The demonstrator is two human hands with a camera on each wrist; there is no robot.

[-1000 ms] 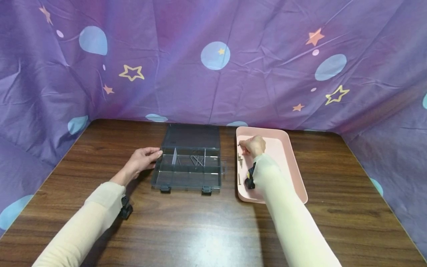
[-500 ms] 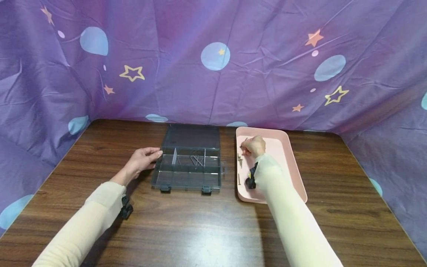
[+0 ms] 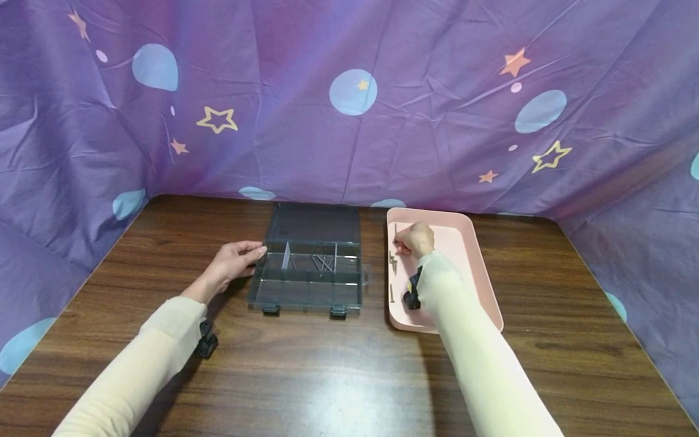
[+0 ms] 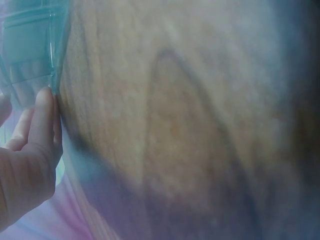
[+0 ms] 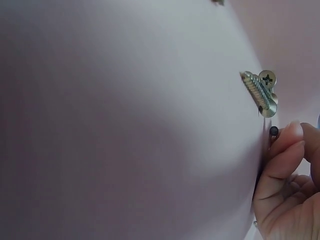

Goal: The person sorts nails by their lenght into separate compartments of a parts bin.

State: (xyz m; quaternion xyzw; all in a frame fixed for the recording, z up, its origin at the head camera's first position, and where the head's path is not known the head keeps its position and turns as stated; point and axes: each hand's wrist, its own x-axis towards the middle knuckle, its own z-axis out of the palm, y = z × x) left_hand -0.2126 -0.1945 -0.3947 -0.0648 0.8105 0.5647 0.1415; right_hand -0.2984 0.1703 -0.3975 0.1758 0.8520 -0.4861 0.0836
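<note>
While screws [image 3: 392, 262] lie in pink tray [image 3: 480, 267], clear box [image 3: 306, 279] holds nails [image 3: 322, 262]

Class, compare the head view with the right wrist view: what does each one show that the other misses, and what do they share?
Only the head view shows the left hand touching the clear grey plastic compartment box, the dark wooden table and the purple star-patterned cloth.

Only the right wrist view shows the thread and cross-slot heads of the silvery screws.

Both show the right hand pinching a thin dark nail inside the pink plastic tray.
</note>
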